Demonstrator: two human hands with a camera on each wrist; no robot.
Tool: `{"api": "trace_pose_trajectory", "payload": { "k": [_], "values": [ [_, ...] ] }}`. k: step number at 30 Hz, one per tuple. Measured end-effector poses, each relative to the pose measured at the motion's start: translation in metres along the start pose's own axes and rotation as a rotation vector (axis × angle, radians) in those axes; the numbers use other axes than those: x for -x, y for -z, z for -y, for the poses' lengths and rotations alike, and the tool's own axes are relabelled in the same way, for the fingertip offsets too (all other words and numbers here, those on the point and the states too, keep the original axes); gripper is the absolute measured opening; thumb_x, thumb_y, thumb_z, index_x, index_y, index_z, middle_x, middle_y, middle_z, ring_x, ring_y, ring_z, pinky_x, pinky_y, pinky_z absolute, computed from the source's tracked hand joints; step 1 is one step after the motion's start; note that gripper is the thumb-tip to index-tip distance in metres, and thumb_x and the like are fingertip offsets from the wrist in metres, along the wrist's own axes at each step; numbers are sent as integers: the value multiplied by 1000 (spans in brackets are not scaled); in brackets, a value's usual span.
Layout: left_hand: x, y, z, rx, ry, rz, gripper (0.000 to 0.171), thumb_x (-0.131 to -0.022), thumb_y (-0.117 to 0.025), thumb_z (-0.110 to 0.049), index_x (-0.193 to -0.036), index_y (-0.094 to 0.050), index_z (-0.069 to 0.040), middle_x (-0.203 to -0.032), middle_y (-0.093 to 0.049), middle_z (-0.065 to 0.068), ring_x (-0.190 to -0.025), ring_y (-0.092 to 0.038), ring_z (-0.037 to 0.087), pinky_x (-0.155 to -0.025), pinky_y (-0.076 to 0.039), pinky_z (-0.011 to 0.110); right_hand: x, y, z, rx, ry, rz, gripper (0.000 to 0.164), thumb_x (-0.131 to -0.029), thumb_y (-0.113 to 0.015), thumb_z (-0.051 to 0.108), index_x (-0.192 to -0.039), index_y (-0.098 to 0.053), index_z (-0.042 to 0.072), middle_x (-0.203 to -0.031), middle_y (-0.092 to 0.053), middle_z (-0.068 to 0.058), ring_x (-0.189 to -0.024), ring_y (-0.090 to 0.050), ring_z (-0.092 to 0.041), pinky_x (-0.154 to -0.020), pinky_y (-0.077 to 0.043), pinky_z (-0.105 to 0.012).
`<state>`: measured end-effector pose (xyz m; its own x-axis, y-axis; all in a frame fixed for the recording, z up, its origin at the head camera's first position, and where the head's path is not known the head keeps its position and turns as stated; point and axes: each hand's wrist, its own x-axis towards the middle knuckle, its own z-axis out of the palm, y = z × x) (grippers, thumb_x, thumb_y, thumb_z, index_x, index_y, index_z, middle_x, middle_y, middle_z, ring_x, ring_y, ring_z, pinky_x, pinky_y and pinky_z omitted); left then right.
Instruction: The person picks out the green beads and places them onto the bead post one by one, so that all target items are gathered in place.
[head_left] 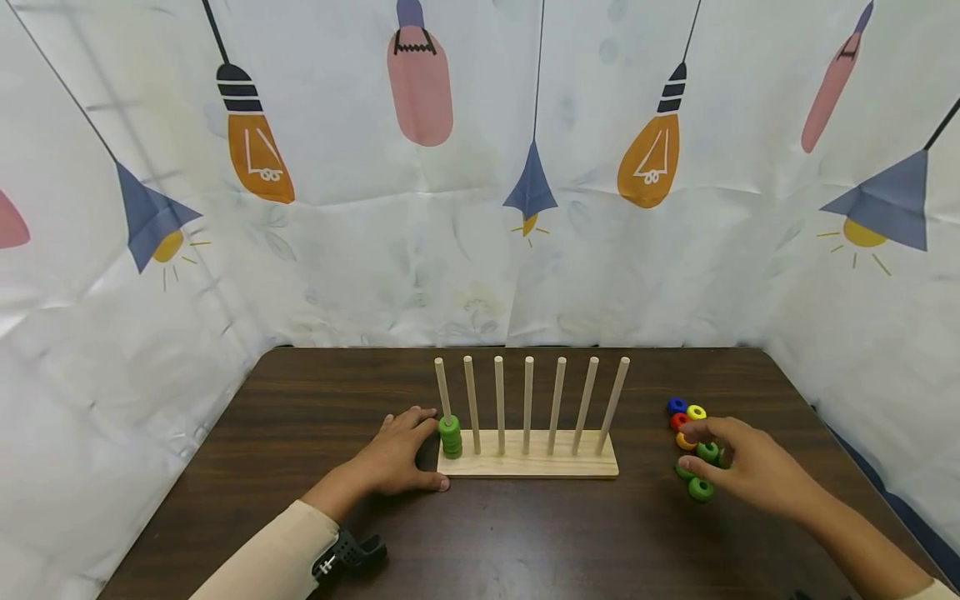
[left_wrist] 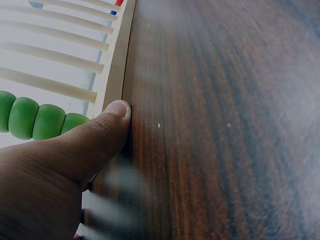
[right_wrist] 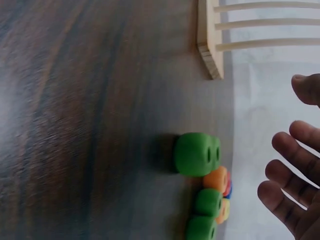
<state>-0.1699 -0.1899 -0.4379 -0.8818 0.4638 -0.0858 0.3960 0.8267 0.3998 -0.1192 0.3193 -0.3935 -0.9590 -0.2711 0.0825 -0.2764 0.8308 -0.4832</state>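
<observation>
A wooden peg stand (head_left: 525,467) with several upright pegs stands mid-table, and green beads (head_left: 450,440) are stacked on its leftmost peg. My left hand (head_left: 397,457) holds the stand's left end, its thumb (left_wrist: 102,131) against the front edge and its fingers towards the back. Over on the right, my right hand (head_left: 757,467) hovers above loose beads with fingers spread and nothing held. Those beads include a blue bead (head_left: 677,406), a yellow bead (head_left: 697,412), a red bead (head_left: 679,422), an orange bead (head_left: 683,442) and several green beads (right_wrist: 193,154); the hand partly covers them in the head view.
The dark wooden table (head_left: 517,542) has its back edge against a pale curtain (head_left: 360,267) printed with lamps and bulbs. More curtain hangs at both sides. A dark band (head_left: 352,552) is on the left wrist, over a cream sleeve.
</observation>
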Motion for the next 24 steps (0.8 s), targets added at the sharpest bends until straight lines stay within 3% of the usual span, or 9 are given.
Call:
{"api": "trace_pose_trajectory", "payload": {
  "k": [5,12,15,24],
  "values": [
    [-1,0,1,2,0,0,95,-79,-85,-55,-149,-50,-2,-159,-36,19,-150,-24,44,-117,-13,70,4,-4,-9,17,11,5,48,-90,-78,47,-123,-70,13,-121,-68,-2,-105,-65,-27,-80,-56,-48],
    [-1,-1,2,14,-12,-5,94,-79,-85,-56,-149,-50,-2,-159,-36,19,-150,-24,45,-116,-13,70,11,-10,-18,34,-2,12,49,-86,-82,48,-121,-71,15,-119,-68,1,-107,-64,-27,-82,-55,-48],
    [-1,-1,1,15,-10,-2,94,-79,-84,-56,-149,-50,-2,-159,-36,19,-150,-24,45,-116,-13,70,14,-13,-21,16,-17,39,52,-84,-83,48,-121,-70,14,-119,-68,0,-109,-64,-31,-87,-54,-56],
    [-1,-1,2,8,-3,-4,93,-79,-85,-55,-149,-50,-3,-159,-37,18,-150,-24,44,-117,-13,69,18,-16,-30,25,-4,104,48,-81,-86,48,-115,-70,17,-111,-69,8,-102,-66,-24,-81,-56,-46]
  ]
}}
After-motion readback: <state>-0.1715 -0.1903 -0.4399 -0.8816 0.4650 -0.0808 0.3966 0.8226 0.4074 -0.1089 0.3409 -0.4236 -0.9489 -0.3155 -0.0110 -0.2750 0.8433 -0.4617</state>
